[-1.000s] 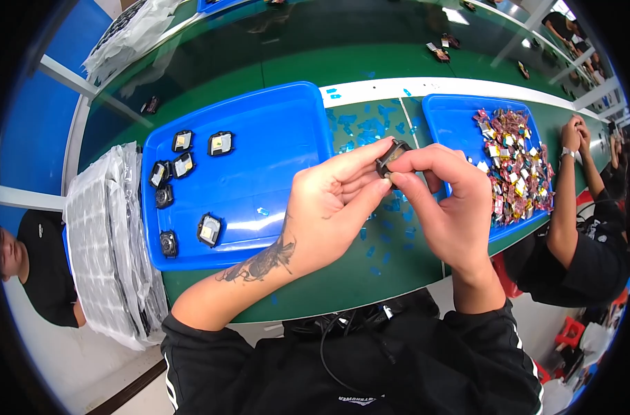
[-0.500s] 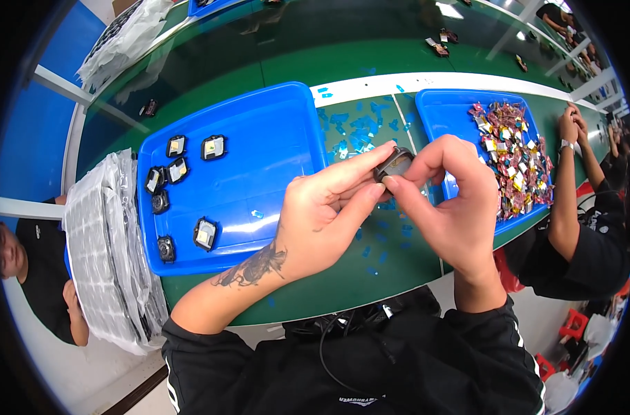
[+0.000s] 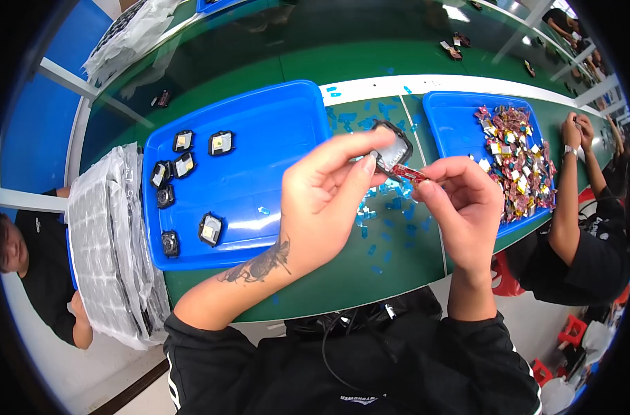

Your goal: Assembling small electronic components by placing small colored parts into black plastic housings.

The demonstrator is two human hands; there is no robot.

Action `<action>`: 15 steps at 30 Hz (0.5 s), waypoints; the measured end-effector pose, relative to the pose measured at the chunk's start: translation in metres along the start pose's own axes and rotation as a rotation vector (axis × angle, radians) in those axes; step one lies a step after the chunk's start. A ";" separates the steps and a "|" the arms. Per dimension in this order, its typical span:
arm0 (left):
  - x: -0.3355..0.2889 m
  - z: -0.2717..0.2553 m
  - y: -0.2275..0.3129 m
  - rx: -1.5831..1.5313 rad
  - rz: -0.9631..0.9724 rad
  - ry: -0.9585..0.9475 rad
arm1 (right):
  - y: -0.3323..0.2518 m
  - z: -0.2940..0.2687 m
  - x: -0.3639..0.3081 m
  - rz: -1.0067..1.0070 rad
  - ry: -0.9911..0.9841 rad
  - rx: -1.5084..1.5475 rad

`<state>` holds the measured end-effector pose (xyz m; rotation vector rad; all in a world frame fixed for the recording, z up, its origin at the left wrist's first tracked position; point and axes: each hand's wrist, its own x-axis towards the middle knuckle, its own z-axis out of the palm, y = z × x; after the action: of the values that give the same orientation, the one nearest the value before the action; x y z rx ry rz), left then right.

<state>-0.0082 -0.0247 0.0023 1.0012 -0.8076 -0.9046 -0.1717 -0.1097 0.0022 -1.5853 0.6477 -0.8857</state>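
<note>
Between thumb and fingers, my left hand grips a small black watch-like case, its grey inner face showing. My right hand pinches a small red circuit board at the lower edge of the case. Whether the board still touches the case I cannot tell. Left of my hands is a blue tray with several similar black cases spread in it. A second blue tray on the right carries a heap of small red, white and yellow electronic parts.
Blue film scraps litter the green table between the trays. A stack of clear plastic trays stands at the left edge. Loose parts lie on the green surface beyond. Co-workers sit at left and right.
The black case has tilted up in my left hand. My right hand has drawn back slightly to the right and down, and the red circuit board now shows in its fingers.
</note>
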 end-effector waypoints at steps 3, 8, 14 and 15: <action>-0.003 -0.009 -0.004 0.351 0.143 -0.151 | -0.006 0.001 0.002 0.065 -0.003 0.129; 0.001 -0.004 0.002 0.749 0.454 -0.160 | -0.009 -0.003 0.005 0.167 -0.077 0.260; 0.000 -0.004 0.001 0.780 0.512 -0.185 | -0.004 -0.009 0.005 0.119 -0.106 0.222; 0.000 -0.003 0.002 0.762 0.464 -0.181 | -0.004 -0.010 0.005 0.095 -0.132 0.208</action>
<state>-0.0051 -0.0227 0.0028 1.3087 -1.5270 -0.2705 -0.1774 -0.1184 0.0073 -1.4016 0.5157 -0.7461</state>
